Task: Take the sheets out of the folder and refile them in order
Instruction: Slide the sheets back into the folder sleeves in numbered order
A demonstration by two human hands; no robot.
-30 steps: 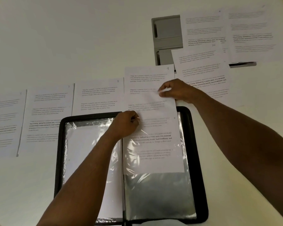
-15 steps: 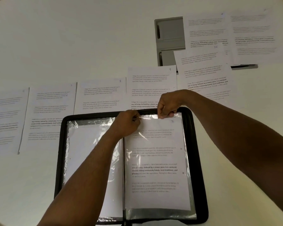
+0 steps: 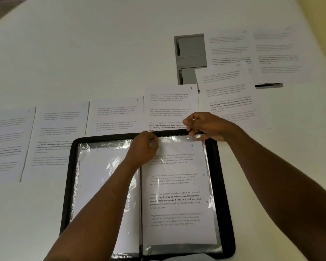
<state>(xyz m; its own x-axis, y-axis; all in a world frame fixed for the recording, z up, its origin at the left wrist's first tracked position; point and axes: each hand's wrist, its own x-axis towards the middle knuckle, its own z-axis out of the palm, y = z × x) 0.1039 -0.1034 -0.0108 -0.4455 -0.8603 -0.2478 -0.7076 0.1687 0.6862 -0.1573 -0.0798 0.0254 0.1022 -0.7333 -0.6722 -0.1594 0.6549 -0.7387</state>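
While your black open folder (image 3: 225,194) lies on the white worktop (image 3: 83,53), both your hands, left hand (image 3: 144,146) and right hand (image 3: 205,127), pinch its clear plastic sleeve (image 3: 177,138) over a printed sheet (image 3: 177,194).

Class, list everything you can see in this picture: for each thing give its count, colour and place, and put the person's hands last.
Black-edged display folder: one, lying open at the near middle of the table.
Printed sheet in the clear right-hand sleeve: one, white.
Loose printed paper sheets: at least seven, white, laid in a row beyond the folder and toward the far right.
Grey recessed panel: one, in the far tabletop, partly covered by sheets.
White table: one, beneath everything.
Left hand: pinching the sleeve's top edge.
Right hand: pinching the sleeve's top right corner.
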